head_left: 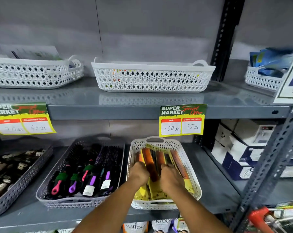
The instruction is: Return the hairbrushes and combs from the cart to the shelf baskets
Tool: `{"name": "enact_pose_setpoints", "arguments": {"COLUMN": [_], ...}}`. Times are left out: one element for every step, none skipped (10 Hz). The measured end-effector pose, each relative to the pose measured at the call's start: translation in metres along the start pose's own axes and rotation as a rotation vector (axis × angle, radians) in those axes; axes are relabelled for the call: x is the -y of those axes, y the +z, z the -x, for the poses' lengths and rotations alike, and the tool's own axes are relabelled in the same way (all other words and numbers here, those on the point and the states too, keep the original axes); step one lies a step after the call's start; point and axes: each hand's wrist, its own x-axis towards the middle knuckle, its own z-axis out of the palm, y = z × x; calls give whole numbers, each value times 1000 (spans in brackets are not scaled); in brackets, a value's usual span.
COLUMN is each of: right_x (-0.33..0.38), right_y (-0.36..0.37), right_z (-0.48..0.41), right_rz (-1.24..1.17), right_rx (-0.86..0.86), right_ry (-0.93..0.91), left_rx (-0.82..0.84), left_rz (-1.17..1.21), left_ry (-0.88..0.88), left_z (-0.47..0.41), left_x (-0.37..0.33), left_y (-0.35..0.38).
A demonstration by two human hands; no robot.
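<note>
Fingers of both hands curl down among packaged combs [150, 163] in a white basket [192, 170] on the lower shelf; the fingertips are buried in the packs, so whether they grip a pack cannot be told. From the left on this shelf: a grey basket [27, 172] of dark clips, then a grey basket of brushes [46, 184] with pink, purple and green handles, just beside the white one. The left hand [139, 173] rests knuckles-up on the left side of the combs, the right hand [171, 178] close beside it on the right, an orange comb showing between them. Both bare forearms reach up from the bottom edge and converge over the basket's near rim. A yellow price tag [182, 121] hangs from the shelf edge above the combs. On the upper shelf sit three white baskets. Boxes [240, 148] stand to the right. A cart's red handle [258, 217] shows at the lower right corner.
</note>
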Motion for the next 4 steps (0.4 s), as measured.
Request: {"name": "enact_pose_setpoints", "arguments": {"right_x": [-2,-3,-6,-2], "right_y": [-6,-12,-25,-39], "right_z": [13,21,42,66], "right_rz": [-71,-131,-219,-357], "right_rx": [-7,-51,-195,-334], "right_ry": [-40,-76,-199,-301], "left_rx": [-20,-45,-205,-324], "left_rz": [88,90,4,84], "left_ry": [64,132,438,592], "left_z": [13,24,54,83], "left_x": [0,-3,-8,-10], "left_y": [-4,-9,-23,-41]}}
